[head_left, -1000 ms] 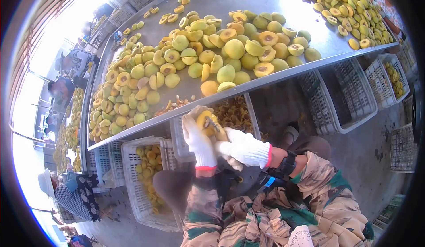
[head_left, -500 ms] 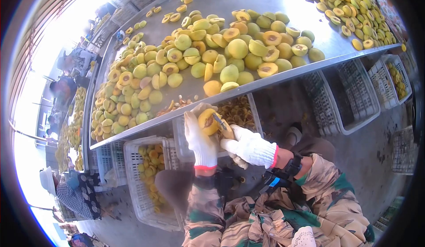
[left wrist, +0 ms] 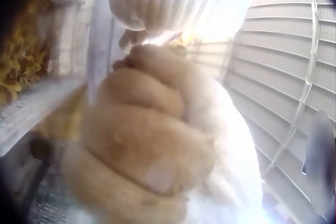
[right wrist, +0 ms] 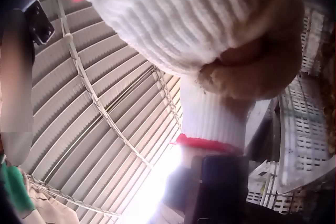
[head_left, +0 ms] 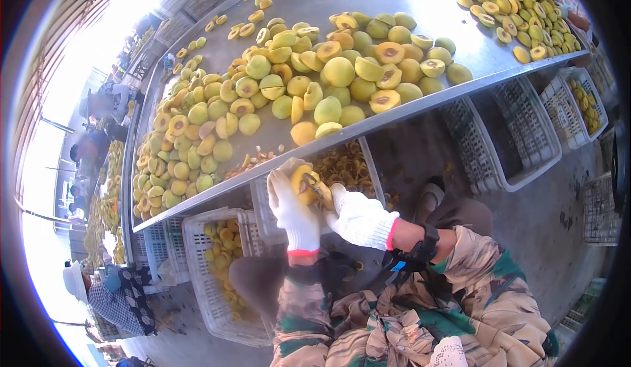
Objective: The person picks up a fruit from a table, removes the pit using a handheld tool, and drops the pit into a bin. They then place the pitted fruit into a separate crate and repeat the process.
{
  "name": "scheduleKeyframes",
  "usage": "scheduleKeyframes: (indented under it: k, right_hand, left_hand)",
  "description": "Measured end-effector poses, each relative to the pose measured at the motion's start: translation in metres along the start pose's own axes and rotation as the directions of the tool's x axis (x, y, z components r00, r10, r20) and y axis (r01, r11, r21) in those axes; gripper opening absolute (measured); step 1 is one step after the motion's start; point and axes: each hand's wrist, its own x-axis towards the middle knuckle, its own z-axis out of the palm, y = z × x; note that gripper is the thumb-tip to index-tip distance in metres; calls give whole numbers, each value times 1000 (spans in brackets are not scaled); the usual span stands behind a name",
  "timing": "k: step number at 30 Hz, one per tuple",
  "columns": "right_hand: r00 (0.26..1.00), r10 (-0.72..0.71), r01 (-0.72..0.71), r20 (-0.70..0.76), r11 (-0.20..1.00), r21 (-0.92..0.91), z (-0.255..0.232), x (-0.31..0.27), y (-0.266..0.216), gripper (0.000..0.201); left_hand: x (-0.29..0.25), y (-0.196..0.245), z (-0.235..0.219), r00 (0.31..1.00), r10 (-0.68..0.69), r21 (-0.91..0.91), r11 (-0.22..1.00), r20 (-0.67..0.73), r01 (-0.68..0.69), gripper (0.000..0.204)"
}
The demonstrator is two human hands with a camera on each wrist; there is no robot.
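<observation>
Both hands wear white knitted gloves and meet just off the table's near edge. The left hand (head_left: 292,212) grips a yellow half fruit (head_left: 303,181), its cut face turned toward the right hand. In the right hand (head_left: 361,216) is a small tool (head_left: 317,187), its metal end against the fruit's cut face. Curled, soiled glove fingers (left wrist: 142,129) fill the left wrist view; the fruit is hidden there. The right wrist view shows the right hand (right wrist: 226,29) curled, with its tool out of sight.
A metal table (head_left: 276,123) bears heaps of halved fruit (head_left: 338,72). Below its edge stand a crate of fruit pieces (head_left: 187,235), a crate with scraps (head_left: 371,170) and a crate at right (head_left: 509,186). Several people are at the left.
The hands stay together at the fruit. The tool's angle on the cut face shifts slightly, and the head view shifts a little.
</observation>
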Motion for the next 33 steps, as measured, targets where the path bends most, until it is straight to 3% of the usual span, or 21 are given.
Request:
scheduleKeyframes:
  k: [4,8,11,12,14,15,16,17,18,19,20,23,24,27,28,30,32,33]
  right_hand:
    - [1000,-4,4,3,999,-34,3,1,6,36]
    - [1000,4,-5,-13,998,-59,5,6,13,37]
    - [1000,14,-13,-24,1000,12,-1,5,14,40]
    - [999,16,-15,-29,998,57,-2,5,13,41]
    - [996,62,-50,-64,983,176,0,7,12,43]
    - [997,80,-72,-10,939,335,0,7,10,43]
    - [995,90,-101,46,871,481,-1,6,9,44]
    - [991,93,-136,101,779,612,-1,4,9,44]
    - [996,66,-84,52,716,693,2,7,10,46]
    - [998,60,-51,8,753,656,0,7,11,47]
    - [998,51,-20,-32,788,615,-4,7,11,48]
    - [988,-13,76,-156,912,403,-4,14,16,49]
    - [980,-44,104,-192,943,316,-3,15,14,50]
    - [985,60,-7,-160,950,313,-11,8,3,50]
    - [975,87,-7,-203,932,364,-10,8,6,51]
    - [950,141,4,-280,888,460,-5,11,11,52]
    - [983,167,-91,-76,805,586,-11,6,3,53]
    - [985,170,-148,26,758,635,-14,3,1,53]
  left_hand:
    - [19,3,-23,955,-177,-25,982,239,189,45]
    - [33,-10,-37,880,-325,-12,936,346,351,55]
    - [27,3,-40,794,-439,123,895,421,429,51]
    - [32,-1,-48,795,-438,132,896,420,424,46]
    - [27,0,-45,852,-315,-76,922,418,379,44]
    - [24,-1,-43,875,-255,-179,919,412,352,43]
    - [26,-4,-42,892,-176,-171,948,416,267,44]
    - [21,-6,-39,875,-164,-227,929,455,293,45]
    - [11,-3,-31,855,-152,-280,904,496,323,46]
    - [6,-2,-26,835,-138,-331,874,533,356,48]
    - [11,-4,-29,788,-164,-226,906,593,359,51]
    - [6,11,-28,779,-397,214,918,486,334,52]
    - [5,9,-31,777,-437,228,899,454,373,50]
    - [9,9,-26,760,-521,-55,810,388,583,48]
    - [23,-15,-47,769,-465,-202,783,438,589,36]
    - [18,-9,-41,827,-335,-315,807,451,499,40]
    - [6,1,-28,847,-186,-400,817,498,415,42]
    - [1,4,-22,853,-197,-354,847,484,397,42]
